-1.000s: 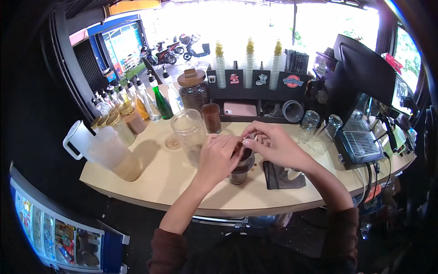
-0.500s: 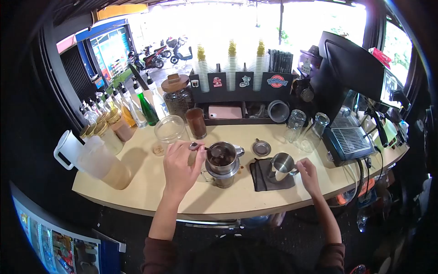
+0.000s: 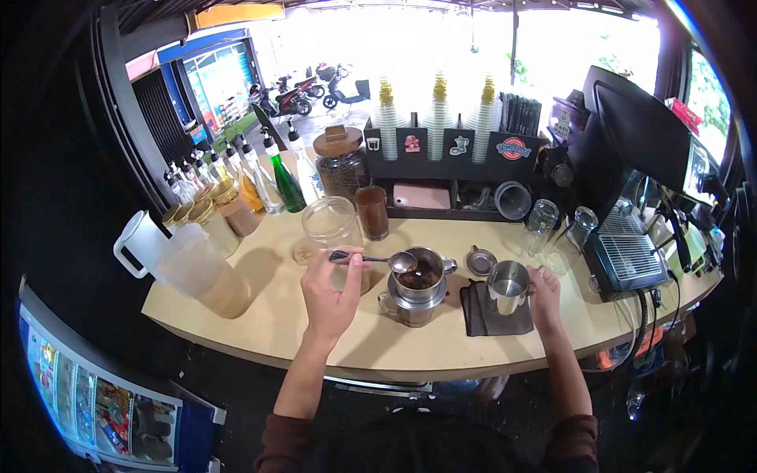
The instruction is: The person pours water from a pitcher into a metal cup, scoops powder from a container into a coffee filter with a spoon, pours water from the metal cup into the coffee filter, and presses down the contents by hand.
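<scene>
My left hand holds a metal spoon by its dark handle, its bowl above the rim of a steel drip coffee filter. Wet dark coffee grounds show inside the filter, which sits on a glass mug. On the right, my right hand is closed on the handle of a steel milk pitcher. The pitcher is over a folded dark cloth; whether its base touches the cloth I cannot tell. Just behind lies a small metal filter lid.
An open clear jar and a glass of brown liquid stand behind the filter. Plastic jugs and pump bottles line the left. Upturned glasses and an espresso machine stand right. A cup rack is at the back.
The spoon has come up out of the grounds to the filter's rim. My right hand has closed round the pitcher's handle. The whole view has shifted.
</scene>
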The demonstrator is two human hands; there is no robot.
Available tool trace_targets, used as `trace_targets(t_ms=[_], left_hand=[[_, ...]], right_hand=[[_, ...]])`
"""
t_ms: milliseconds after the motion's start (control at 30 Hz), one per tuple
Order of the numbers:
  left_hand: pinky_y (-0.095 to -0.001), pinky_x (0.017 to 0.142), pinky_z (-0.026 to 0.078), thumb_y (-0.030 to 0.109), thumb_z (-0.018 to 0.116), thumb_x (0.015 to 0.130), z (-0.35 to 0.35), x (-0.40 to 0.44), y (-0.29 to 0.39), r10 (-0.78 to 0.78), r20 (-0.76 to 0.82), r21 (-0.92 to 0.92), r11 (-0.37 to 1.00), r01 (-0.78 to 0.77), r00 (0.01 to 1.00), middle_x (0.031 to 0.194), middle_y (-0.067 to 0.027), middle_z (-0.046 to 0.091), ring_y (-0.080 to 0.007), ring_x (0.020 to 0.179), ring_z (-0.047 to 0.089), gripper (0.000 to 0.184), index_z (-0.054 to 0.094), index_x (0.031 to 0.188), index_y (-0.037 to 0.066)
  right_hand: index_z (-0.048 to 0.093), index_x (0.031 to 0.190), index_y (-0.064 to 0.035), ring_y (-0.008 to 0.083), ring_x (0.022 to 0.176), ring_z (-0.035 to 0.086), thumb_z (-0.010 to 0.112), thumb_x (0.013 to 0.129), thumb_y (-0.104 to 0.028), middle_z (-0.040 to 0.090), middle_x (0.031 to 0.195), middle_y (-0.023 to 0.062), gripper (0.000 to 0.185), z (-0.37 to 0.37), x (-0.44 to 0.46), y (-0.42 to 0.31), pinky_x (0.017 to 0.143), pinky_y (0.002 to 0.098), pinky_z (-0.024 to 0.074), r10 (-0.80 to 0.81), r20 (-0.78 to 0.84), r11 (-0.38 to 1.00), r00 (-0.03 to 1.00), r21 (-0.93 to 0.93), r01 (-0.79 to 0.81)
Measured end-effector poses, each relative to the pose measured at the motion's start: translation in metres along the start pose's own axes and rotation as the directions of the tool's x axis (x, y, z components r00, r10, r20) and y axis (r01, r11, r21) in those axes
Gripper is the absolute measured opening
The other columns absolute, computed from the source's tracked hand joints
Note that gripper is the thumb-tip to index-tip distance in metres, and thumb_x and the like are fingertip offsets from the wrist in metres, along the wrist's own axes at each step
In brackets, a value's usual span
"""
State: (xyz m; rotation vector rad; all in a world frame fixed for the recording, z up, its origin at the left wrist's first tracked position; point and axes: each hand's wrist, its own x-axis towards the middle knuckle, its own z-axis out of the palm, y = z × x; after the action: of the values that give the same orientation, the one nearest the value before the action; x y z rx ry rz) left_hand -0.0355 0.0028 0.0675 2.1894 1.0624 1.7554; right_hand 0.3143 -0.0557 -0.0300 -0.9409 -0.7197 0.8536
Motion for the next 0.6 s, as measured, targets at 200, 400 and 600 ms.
trace_targets(t_ms=[200, 400, 600], left_hand=[[-0.0291, 0.076, 0.046, 0.009, 0.056, 0.091, -0.002, -0.002, -0.005, -0.047, 0.010, -0.053, 0.997, 0.048, 0.999, 0.078, -0.0083, 0.069, -0.0155, 0.077, 0.064, 0.012, 0.064, 0.092, -0.001], [-0.0315, 0.071, 0.048, 0.008, 0.060, 0.088, -0.001, 0.002, -0.005, -0.084, 0.009, -0.126, 0.989, 0.084, 0.996, 0.079, -0.0074, 0.067, -0.0202, 0.075, 0.067, 0.008, 0.065, 0.091, 0.002], [-0.0287, 0.074, 0.047, 0.009, 0.056, 0.091, 0.003, 0.005, -0.002, -0.070, 0.027, -0.141, 0.987, 0.074, 0.997, 0.076, -0.0090, 0.069, -0.0146, 0.075, 0.066, 0.012, 0.062, 0.092, -0.001]], right_hand=[[0.048, 0.068, -0.0104, 0.0090, 0.053, 0.049, 0.063, 0.089, -0.009, 0.055, 0.066, 0.0001, 0.026, 0.050, 0.027, -0.038, 0.048, 0.0246, 0.0401, -0.057, 0.110, 0.995, 0.992, -0.074, 0.065], [0.047, 0.067, -0.0105, 0.0073, 0.054, 0.051, 0.065, 0.088, -0.010, 0.053, 0.065, -0.0011, 0.027, 0.103, 0.039, -0.079, 0.048, 0.0231, 0.0417, -0.107, 0.264, 0.977, 0.958, -0.153, 0.152], [0.045, 0.068, -0.0108, 0.0012, 0.054, 0.045, 0.067, 0.087, -0.009, 0.046, 0.063, -0.0056, 0.029, 0.125, 0.060, -0.079, 0.045, 0.0198, 0.0355, -0.138, 0.349, 0.950, 0.927, -0.217, 0.224]])
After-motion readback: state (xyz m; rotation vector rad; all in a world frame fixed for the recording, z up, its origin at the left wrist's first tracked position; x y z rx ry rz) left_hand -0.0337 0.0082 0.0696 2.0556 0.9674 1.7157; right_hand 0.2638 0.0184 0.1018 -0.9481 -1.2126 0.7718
